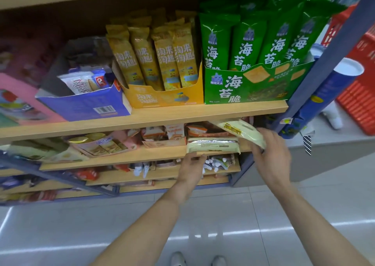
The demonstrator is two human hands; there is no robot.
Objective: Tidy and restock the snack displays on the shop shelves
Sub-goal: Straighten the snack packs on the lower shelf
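A pale cream snack pack [213,145] lies flat at the front edge of the second wooden shelf [113,160]. My left hand [192,168] touches the pack's lower left corner from below with its fingertips. My right hand [272,154] grips a second, pale yellow-green pack [241,131], tilted, just under the upper shelf board at the shelf's right end. Other small snack boxes [160,135] sit further left on the same shelf.
On the upper shelf stand a green seaweed-cracker display box [255,85], a yellow box of stick packs [162,97] and a blue box [87,105]. A blue tube [324,91] hangs at the shelf's right post. Red baskets [359,95] stand right. Lower shelves hold several packets above a tiled floor.
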